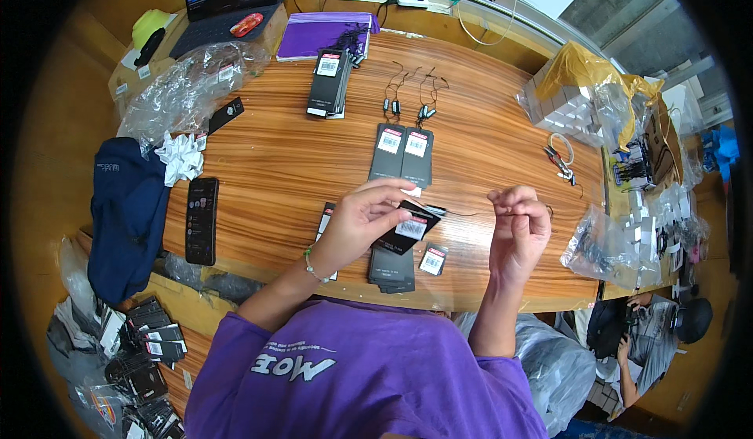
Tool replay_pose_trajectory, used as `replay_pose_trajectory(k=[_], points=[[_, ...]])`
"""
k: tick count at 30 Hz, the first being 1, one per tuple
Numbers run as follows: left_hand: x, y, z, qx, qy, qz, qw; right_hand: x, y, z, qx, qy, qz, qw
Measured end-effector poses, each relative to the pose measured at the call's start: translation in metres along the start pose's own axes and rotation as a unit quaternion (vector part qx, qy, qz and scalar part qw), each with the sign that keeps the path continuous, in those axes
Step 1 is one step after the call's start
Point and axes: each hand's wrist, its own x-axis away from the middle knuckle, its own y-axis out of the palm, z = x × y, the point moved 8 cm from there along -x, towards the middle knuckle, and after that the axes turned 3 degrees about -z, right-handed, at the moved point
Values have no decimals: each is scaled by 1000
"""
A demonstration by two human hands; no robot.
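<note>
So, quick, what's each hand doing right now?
Left hand: closed, holding black tags.
Right hand: closed, apparently pinching a thin dark cord.

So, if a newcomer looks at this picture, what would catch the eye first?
Probably the large purple shirt at the bottom centre, with the left hand just above it holding a black tag with a white label. Then perhaps the crumpled yellow plastic over white boxes at the upper right of the brown wooden table.
</note>
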Motion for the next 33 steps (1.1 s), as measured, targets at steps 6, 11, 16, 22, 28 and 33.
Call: replay_pose_trajectory(k=[6,11,16,22,28,33], points=[[4,-12,-2,-19,-4,69,997,21,31,29,203,202,-113,951],[5,-13,-1,-12,-6,83,996,19,62,32,415,124,-168,885],[6,-12,3,-51,16,85,995,18,76,29,448,73,-188,871],[7,-7,13,-71,33,79,994,19,79,31,460,33,-178,869],[9,-8,14,-115,50,85,988,20,81,31,461,10,-171,871],[10,-9,14,-100,51,91,989,20,81,30,447,20,-165,879]])
